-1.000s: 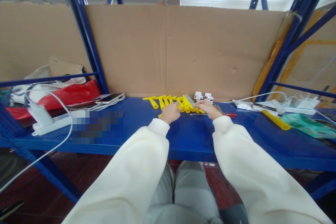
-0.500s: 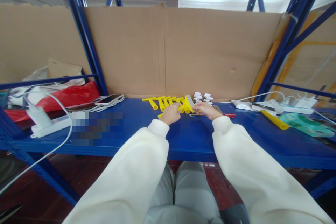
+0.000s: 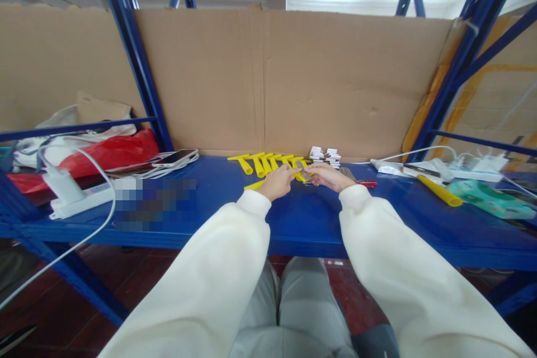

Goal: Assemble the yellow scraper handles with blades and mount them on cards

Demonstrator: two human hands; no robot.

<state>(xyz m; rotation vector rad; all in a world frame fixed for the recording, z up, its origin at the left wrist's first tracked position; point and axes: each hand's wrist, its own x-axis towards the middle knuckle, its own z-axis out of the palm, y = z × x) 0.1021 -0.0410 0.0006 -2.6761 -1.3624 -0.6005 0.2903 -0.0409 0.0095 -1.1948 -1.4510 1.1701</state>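
Observation:
My left hand (image 3: 280,182) is closed around a yellow scraper whose handle end (image 3: 254,185) sticks out to the left below the fingers. My right hand (image 3: 329,177) pinches the far side of its head, where a greyish metal blade (image 3: 301,167) shows between both hands. The fingertips hide most of the head. Just behind, several yellow T-shaped scrapers (image 3: 260,164) lie in a row on the blue shelf. A red-handled screwdriver (image 3: 367,183) rests to the right of my right hand, its shaft mostly hidden.
Small white packs (image 3: 324,155) stand stacked behind my right hand. Another yellow handle (image 3: 438,191) lies at the right beside a green packet (image 3: 490,199). At the left are a phone (image 3: 181,158), a white power strip (image 3: 84,201) and a red bag (image 3: 113,154). Cardboard (image 3: 335,84) closes the back.
The scraper's head has tilted between my hands, so its blade looks lower and darker. My left hand has shifted slightly to the right, closer to my right hand.

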